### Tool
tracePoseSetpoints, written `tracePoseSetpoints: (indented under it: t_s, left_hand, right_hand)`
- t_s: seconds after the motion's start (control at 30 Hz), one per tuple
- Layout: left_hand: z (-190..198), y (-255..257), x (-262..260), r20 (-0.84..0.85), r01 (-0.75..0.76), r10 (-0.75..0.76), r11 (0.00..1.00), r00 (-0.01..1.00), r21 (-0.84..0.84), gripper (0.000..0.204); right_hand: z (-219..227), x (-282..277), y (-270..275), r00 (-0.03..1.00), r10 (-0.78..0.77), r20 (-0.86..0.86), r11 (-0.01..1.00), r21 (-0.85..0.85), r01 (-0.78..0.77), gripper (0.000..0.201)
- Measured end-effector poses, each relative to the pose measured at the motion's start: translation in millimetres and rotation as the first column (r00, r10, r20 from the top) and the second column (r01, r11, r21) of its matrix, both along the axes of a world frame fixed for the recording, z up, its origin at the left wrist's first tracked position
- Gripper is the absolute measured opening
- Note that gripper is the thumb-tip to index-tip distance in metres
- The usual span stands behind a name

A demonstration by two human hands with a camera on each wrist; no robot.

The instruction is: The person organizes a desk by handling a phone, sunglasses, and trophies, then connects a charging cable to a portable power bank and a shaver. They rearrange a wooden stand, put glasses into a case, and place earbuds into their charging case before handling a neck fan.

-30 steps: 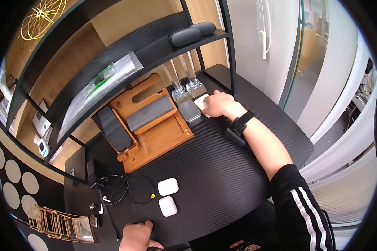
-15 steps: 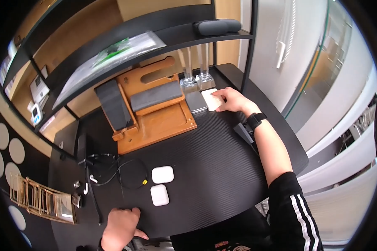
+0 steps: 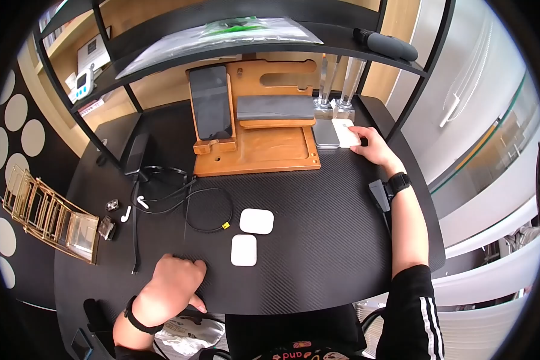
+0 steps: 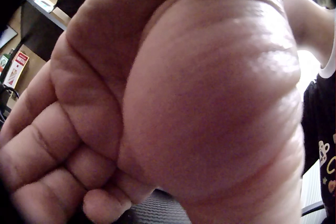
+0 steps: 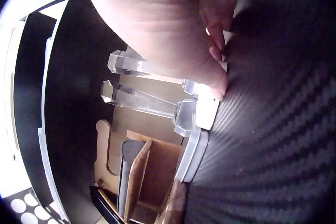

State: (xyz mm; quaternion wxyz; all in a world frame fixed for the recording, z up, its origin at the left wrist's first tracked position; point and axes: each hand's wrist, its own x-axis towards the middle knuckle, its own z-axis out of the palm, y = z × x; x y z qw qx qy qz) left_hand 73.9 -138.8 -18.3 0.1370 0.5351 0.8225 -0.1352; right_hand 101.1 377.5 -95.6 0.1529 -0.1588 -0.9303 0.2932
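Observation:
My right hand (image 3: 375,147) pinches the right side of a thin white box (image 3: 342,132), which lies flat beside a grey box (image 3: 326,134). From the right wrist view, the thumb and fingers of that hand (image 5: 173,35) meet the edges of the white box (image 5: 208,112); the grey box (image 5: 193,148) lies alongside. Loosely curled and holding nothing, my left hand (image 3: 174,283) rests at the front edge of the black table (image 3: 318,258). Its palm and bent fingers (image 4: 58,150) fill the left wrist view. Two white earbud cases (image 3: 257,221) lie on the tabletop.
A wooden stand (image 3: 258,150) holds a phone (image 3: 212,105) and a grey case (image 3: 275,108). Clear crystal pieces (image 3: 342,109) stand behind the boxes. A black shelf frame (image 3: 270,52) spans the back. Cables (image 3: 209,230), loose earbuds (image 3: 126,214) and a gold rack (image 3: 48,219) are at left.
The head view has turned to the right and levelled. My right fingers have drawn back toward the white box's right side, uncovering more of its top. My left hand remains near the table's front edge.

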Motion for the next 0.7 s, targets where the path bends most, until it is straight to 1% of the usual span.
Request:
tracePoseSetpoints:
  t_s: [0.07,0.13,0.17,0.23,0.27,0.3,0.33,0.37,0.4,0.43,0.47,0.5,0.53,0.57,0.6,0.63,0.67,0.7]
  left_hand:
    - [-0.6,-2.2,-0.9,0.014,0.023,-0.024,0.997,1.000,0.071,0.060]
    - [-1.7,-3.0,-1.7,0.026,0.008,-0.010,0.998,1.000,0.065,0.060]
    - [-2.5,-3.3,-2.3,0.038,0.002,-0.004,0.999,0.999,0.054,0.060]
    - [-3.8,-4.3,-3.1,0.047,-0.006,0.002,0.997,0.999,0.073,0.059]
    - [-4.3,-5.5,-3.7,0.054,-0.005,0.000,0.996,0.999,0.085,0.058]
    - [-5.4,-6.0,-5.5,0.053,-0.030,0.026,0.996,0.998,0.083,0.058]
    - [-6.8,-5.3,-7.8,0.086,-0.020,0.014,0.997,0.996,0.077,0.057]
    - [-5.8,-5.1,-8.2,0.124,-0.012,0.003,0.997,0.992,0.071,0.056]
    - [-1.6,-2.8,-8.0,0.153,-0.038,0.032,0.999,0.988,0.038,0.055]
    - [-3.2,-4.2,-8.6,0.153,-0.068,0.061,0.997,0.986,0.041,0.055]
    - [-8.7,-5.9,-10.6,0.175,-0.063,0.054,0.997,0.983,0.046,0.056]
    - [-14.2,-8.4,-12.2,0.196,-0.056,0.045,0.997,0.980,0.055,0.056]
    - [-18.7,-11.7,-11.9,0.165,-0.034,0.013,0.992,0.986,0.123,0.054]
    - [-21.1,-12.7,-11.7,0.168,-0.051,0.029,0.990,0.985,0.131,0.054]
    - [-22.0,-12.4,-12.7,0.176,-0.049,0.026,0.991,0.984,0.128,0.053]
    - [-23.9,-13.2,-13.5,0.186,-0.044,0.020,0.991,0.982,0.123,0.052]
    - [-28.0,-15.0,-14.5,0.195,-0.058,0.033,0.990,0.980,0.127,0.052]
    - [-28.4,-15.3,-14.8,0.198,-0.064,0.038,0.989,0.980,0.131,0.052]
  right_hand:
    - [1.8,0.7,-2.0,1.000,0.015,-0.005,1.000,0.000,-0.015,0.059]
    - [3.4,1.9,-5.5,1.000,-0.016,-0.015,0.999,-0.048,0.015,0.059]
    - [5.4,2.7,-6.4,1.000,-0.006,-0.015,0.999,-0.043,0.005,0.059]
    - [9.8,3.6,-6.7,0.995,0.079,-0.061,0.954,-0.285,-0.093,0.059]
    - [11.5,3.2,-9.3,0.994,0.041,-0.099,0.929,-0.363,-0.074,0.058]
    - [15.4,7.0,-10.7,0.989,-0.023,-0.143,0.879,-0.475,-0.048,0.057]
    - [11.1,8.1,-1.7,0.969,-0.070,-0.238,0.844,-0.532,-0.070,0.053]
    - [12.1,5.5,5.4,0.951,-0.159,-0.265,0.865,-0.502,0.005,0.046]
    - [22.0,5.7,4.1,0.929,-0.276,-0.245,0.880,-0.454,0.142,0.036]
    - [25.3,5.8,11.5,0.918,-0.255,-0.303,0.939,-0.306,0.160,0.026]
    - [35.7,7.1,12.8,0.929,-0.207,-0.306,0.952,-0.282,0.120,0.018]
    - [52.9,10.8,5.7,0.957,-0.133,-0.258,0.936,-0.350,0.036,0.015]
    - [73.6,16.1,-16.2,0.970,-0.076,-0.229,0.923,-0.383,-0.018,0.015]
    - [91.5,20.4,-43.6,0.980,-0.022,-0.199,0.905,-0.419,-0.065,0.016]
    - [103.0,22.4,-61.5,0.979,0.062,-0.194,0.907,-0.399,-0.137,0.020]
    - [110.1,23.6,-80.7,0.979,0.072,-0.189,0.907,-0.396,-0.143,0.020]
    - [115.9,24.4,-100.6,0.957,0.220,-0.190,0.897,-0.346,-0.274,0.022]
    - [119.9,25.3,-120.7,0.915,0.360,-0.183,0.867,-0.297,-0.401,0.025]
